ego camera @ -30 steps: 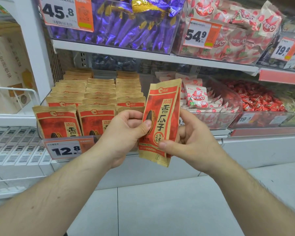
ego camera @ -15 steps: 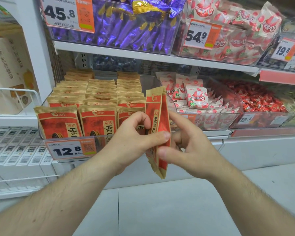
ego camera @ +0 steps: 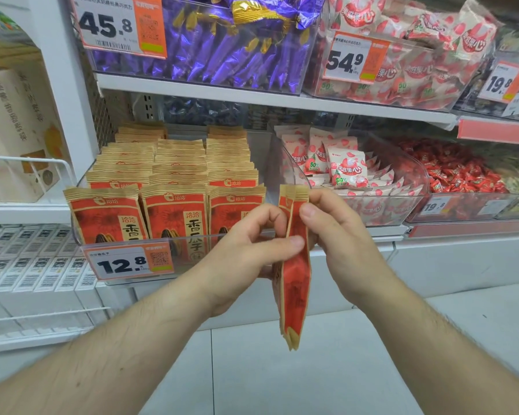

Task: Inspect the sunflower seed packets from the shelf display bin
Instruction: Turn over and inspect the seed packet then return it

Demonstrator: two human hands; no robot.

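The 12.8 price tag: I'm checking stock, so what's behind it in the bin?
Behind the 12.8 price tag stand rows of sunflower seed packets in the clear bin. The tag hides the lower parts of the front packets.

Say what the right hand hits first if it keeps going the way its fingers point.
Probably the sunflower seed packet that the right hand already pinches; past it, the left hand. Depth is unclear from this view.

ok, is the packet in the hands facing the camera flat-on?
No, the packet is turned edge-on to the camera, pinched between the left hand and the right hand.
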